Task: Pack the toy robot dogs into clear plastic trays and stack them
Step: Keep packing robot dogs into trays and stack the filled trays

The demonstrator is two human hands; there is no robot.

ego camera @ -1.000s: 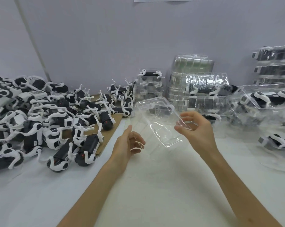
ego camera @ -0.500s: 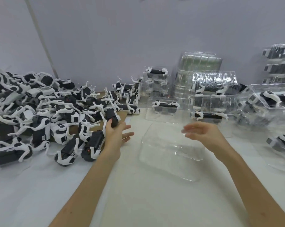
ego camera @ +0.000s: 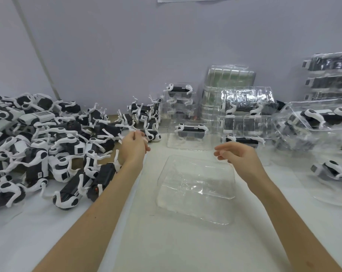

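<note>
Now tray (ego camera: 195, 193) is lying between both hands
Left hand (ego camera: 133, 147) is reaching the dog pile (ego camera: 58, 146) edge, grip unclear; right hand (ego camera: 240, 157) is hovering, relaxed, over tray's far corner.

left hand (ego camera: 133, 149), right hand (ego camera: 240, 159): 2 | open empty tray (ego camera: 195, 190): 1 | loose robot dogs (ego camera: 48, 150): dozens

Looks down on a clear tray (ego camera: 195, 190) flat on the table (ego camera: 186, 250), left hand (ego camera: 133, 149) at the dog pile's (ego camera: 48, 146) edge, perhaps pinching a white leg, right hand (ego camera: 240, 157) loosely curled above the tray's far corner.
</note>
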